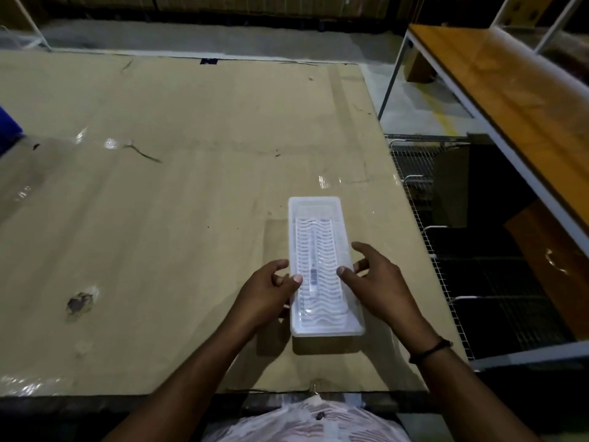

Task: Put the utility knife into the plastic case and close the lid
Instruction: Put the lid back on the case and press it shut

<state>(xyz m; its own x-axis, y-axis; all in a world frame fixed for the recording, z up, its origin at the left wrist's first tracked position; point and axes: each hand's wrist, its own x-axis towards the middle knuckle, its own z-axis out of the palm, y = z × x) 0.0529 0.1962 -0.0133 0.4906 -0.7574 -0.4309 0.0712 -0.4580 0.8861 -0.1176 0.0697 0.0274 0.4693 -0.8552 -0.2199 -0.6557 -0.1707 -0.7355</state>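
Note:
A long translucent white plastic case (322, 212) lies lengthwise on the cardboard-covered table, its ribbed lid lying flat on top. Through the lid the utility knife (313, 266) shows as a thin pale shape with a dark band, lying along the case's middle. My left hand (271, 288) is at the case's left edge, thumb tip resting on the lid, fingers curled beside the wall. My right hand (376, 282) is at the right edge, thumb on the lid, fingers spread apart. Neither hand grips the case.
The table (159, 186) is covered with taped cardboard and ends just right of the case. A wire mesh basket (478, 282) sits below the right edge. An orange shelf rack (510, 90) stands at the right. A blue object (8, 129) shows at the left border.

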